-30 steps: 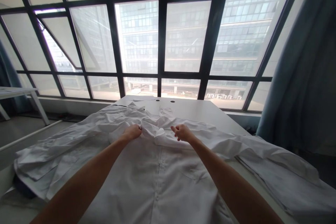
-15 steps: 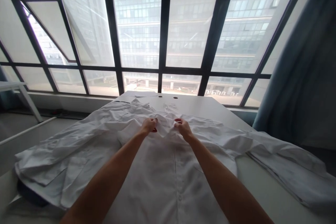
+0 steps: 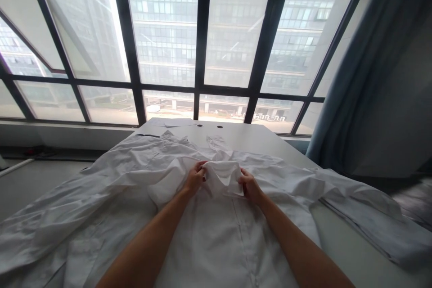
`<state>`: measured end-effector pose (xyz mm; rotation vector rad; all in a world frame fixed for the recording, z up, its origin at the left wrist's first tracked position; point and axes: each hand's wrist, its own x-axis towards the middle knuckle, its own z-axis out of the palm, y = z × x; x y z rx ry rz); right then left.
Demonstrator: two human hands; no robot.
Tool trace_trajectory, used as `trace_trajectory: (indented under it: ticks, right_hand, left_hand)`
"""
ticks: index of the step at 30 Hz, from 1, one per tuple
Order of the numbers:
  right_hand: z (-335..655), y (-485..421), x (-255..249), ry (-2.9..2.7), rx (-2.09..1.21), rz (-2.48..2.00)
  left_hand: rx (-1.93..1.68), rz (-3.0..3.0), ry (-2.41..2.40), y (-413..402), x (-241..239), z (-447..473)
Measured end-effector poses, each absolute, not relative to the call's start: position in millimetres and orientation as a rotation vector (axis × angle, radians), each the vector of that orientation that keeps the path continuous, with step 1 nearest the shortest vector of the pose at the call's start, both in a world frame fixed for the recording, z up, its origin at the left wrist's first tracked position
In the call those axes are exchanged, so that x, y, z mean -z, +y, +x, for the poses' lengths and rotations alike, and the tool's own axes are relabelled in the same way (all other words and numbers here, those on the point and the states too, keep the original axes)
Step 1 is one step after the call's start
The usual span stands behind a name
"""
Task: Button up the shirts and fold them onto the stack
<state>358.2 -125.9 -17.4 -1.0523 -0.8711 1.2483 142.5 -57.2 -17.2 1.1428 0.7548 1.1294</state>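
A white button-up shirt (image 3: pixel 212 238) lies spread out, its button front running toward me and a sleeve reaching out to the right. My left hand (image 3: pixel 195 178) pinches the left side of its collar (image 3: pixel 223 172), with the fingers closed on the cloth. On the opposite side, my right hand (image 3: pixel 250 186) grips the collar's right end between thumb and fingers. The collar is lifted a little and stretched between both hands. More white cloth (image 3: pixel 135 153) lies rumpled on the left and beyond the collar; I cannot tell where one piece ends and another begins.
The shirt rests on a white table (image 3: pixel 246 135) with two dark round holes near its far edge. A dark strip (image 3: pixel 147 135) lies at the far left of the cloth. Behind stand black-framed windows (image 3: pixel 199 45), with a blue-grey curtain (image 3: pixel 351 76) at right.
My hands have moved slightly apart and nearer to me, raising and spreading the collar between them. The view has turned and shifted, so the windows sit further left.
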Motion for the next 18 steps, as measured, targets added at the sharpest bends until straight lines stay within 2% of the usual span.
trace_trajectory:
  ticks: [7, 11, 18]
  right_hand:
    - [363, -137, 11, -0.952, -1.224, -1.171]
    - [368, -134, 13, -1.009, -1.079, -1.301]
    - [373, -126, 23, -1.046, -0.977, -1.267]
  left_hand:
    - [-1.182, 1.323, 0.747, -64, 17, 141]
    - [-1.188, 1.391, 0.731, -69, 20, 141]
    - [-1.108, 1.173, 0.710, -67, 23, 138]
